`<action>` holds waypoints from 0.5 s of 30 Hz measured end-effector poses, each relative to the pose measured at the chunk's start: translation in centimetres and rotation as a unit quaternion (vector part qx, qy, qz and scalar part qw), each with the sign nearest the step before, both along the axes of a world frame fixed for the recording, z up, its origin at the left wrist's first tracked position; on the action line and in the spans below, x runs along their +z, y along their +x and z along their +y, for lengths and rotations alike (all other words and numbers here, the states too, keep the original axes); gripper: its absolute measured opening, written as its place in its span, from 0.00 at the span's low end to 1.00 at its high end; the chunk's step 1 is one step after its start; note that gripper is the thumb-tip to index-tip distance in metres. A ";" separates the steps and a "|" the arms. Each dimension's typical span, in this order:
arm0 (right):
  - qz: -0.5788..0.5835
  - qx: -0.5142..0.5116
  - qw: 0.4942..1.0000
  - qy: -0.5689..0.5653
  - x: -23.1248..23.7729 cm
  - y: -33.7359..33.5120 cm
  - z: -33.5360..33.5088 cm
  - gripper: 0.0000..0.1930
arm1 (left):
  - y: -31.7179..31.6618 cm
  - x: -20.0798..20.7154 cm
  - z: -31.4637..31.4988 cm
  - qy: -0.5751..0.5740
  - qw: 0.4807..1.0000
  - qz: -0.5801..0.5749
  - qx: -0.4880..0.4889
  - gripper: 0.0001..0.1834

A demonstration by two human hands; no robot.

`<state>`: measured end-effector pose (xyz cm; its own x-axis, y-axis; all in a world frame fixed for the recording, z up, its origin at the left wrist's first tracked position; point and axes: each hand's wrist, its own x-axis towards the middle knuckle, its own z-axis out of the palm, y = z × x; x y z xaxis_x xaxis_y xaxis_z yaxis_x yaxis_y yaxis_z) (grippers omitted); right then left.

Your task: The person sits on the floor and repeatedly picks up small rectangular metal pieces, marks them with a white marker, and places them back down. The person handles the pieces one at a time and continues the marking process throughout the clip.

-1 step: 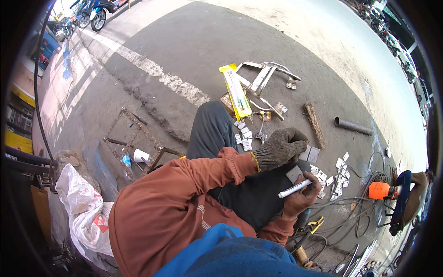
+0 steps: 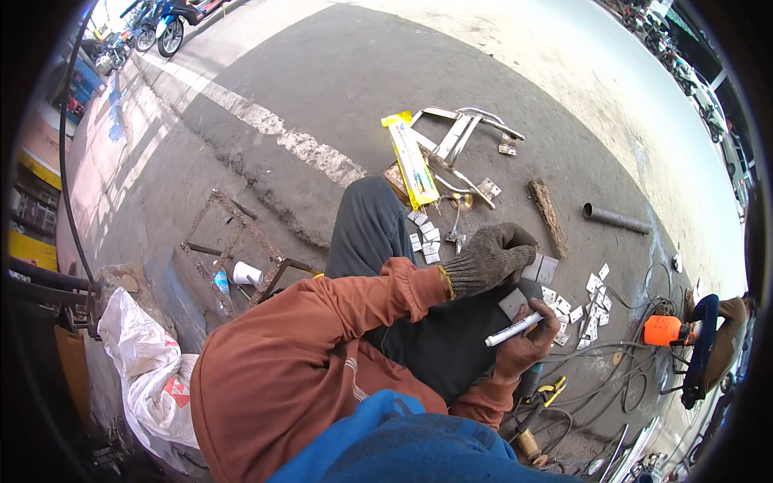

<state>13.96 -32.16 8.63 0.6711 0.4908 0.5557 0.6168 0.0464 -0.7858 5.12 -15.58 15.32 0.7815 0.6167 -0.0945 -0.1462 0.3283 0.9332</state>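
My left hand (image 2: 493, 259), in a dark knitted glove, is closed at the edge of a small grey metal plate (image 2: 543, 269). Its fingertips are partly hidden. Bare and closed, my right hand (image 2: 527, 344) grips a white marker (image 2: 514, 328) that points toward the lower left. A second grey plate (image 2: 512, 303) lies over my dark trouser leg, just beyond the right fingers; whether they touch it I cannot tell. Past the left glove, several small plates (image 2: 431, 236) are on the ground. More pale plates with holes (image 2: 596, 304) lie scattered to the right.
Ahead are a yellow packet (image 2: 413, 165), a metal tube frame (image 2: 459, 138) and a rusty bar (image 2: 547, 217). A pipe (image 2: 616, 219), coiled cables (image 2: 636, 362) and yellow-handled pliers (image 2: 552, 392) lie right. Left stand a rusty frame (image 2: 229, 241), a white cup (image 2: 247, 274) and a white sack (image 2: 145, 354).
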 end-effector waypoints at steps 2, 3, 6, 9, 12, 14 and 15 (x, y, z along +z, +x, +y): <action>-0.022 0.016 1.000 0.011 -0.1 0.0 0.2 0.15 | 0.4 0.2 -0.2 0.003 1.000 0.007 0.003 0.14; -0.003 0.024 1.000 0.017 -0.1 -0.1 0.3 0.16 | 0.5 0.3 -0.2 0.016 1.000 0.014 0.003 0.13; -0.007 0.006 0.996 0.085 0.1 0.2 0.4 0.15 | 0.8 0.5 -0.3 0.018 0.999 0.042 0.014 0.13; 0.080 -0.108 0.978 0.161 0.4 0.6 -0.2 0.20 | 1.1 0.1 0.4 -0.021 0.998 0.048 0.023 0.13; 0.226 -0.107 0.937 0.243 0.5 1.0 -1.6 0.24 | 1.6 -0.5 1.0 -0.032 0.998 0.060 -0.014 0.16; 0.270 -0.068 0.917 0.285 0.3 0.6 -2.4 0.23 | 1.8 -0.8 1.0 -0.026 0.998 0.057 -0.028 0.17; 0.289 -0.035 0.918 0.268 0.1 0.0 -2.7 0.23 | 1.9 -0.9 1.0 -0.019 0.998 0.056 -0.033 0.17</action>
<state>13.95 -34.90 8.72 0.9494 0.1951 0.2460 0.1202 0.4980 -0.8588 7.03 -14.54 14.47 0.8030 0.5594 -0.2057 -0.0190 0.3689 0.9293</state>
